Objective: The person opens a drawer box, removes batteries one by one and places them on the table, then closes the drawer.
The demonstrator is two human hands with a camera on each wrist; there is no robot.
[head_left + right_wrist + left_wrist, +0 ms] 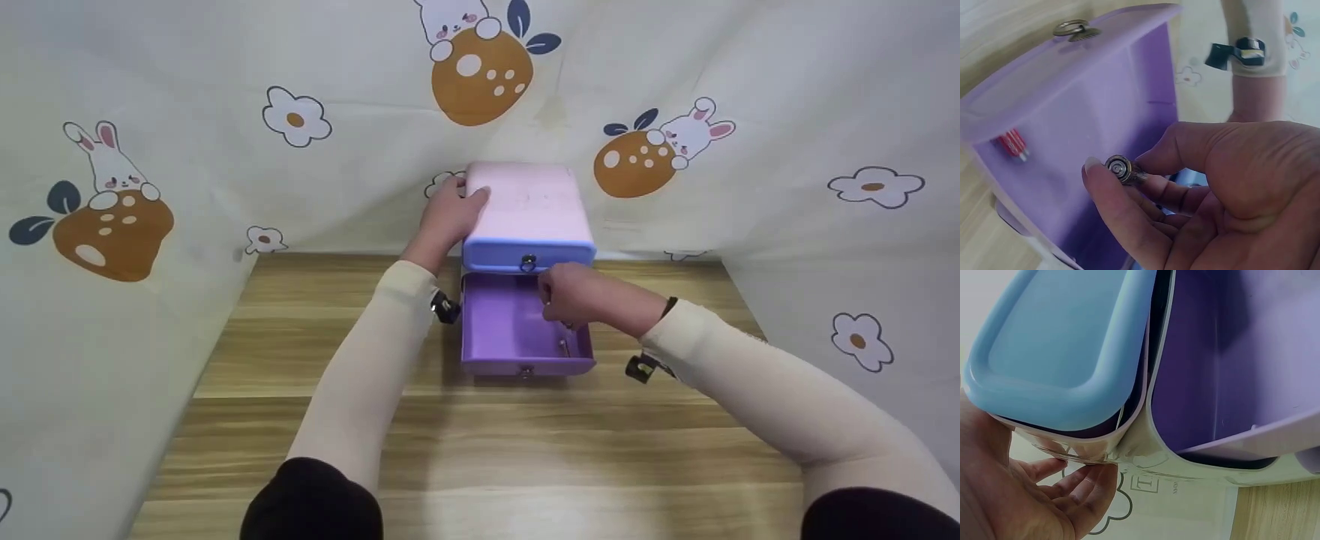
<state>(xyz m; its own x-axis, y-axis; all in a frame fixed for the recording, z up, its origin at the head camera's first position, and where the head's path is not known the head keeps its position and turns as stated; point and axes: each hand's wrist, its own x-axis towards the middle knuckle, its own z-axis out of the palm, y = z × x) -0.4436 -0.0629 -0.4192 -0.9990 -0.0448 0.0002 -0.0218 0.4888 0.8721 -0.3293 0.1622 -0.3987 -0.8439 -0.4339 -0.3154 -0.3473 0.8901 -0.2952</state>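
Note:
A small drawer cabinet [529, 199] with a pink top stands against the backdrop. Its blue upper drawer [495, 257] is closed; the purple lower drawer [506, 319] is pulled out. My left hand [454, 217] rests on the cabinet's left upper edge, thumb on top, and its fingertips [1100, 481] touch the side. Over the purple drawer, my right hand [577, 292] pinches a small battery [1119, 167] between thumb and fingers, its round end showing in the right wrist view. A red battery [1012, 143] lies inside that drawer, near its front corner.
Wood-grain table [322, 360] surrounds the cabinet. A cream backdrop [360, 180] printed with rabbits and flowers rises behind and at both sides. Metal ring pulls [528, 262] hang on the drawer fronts.

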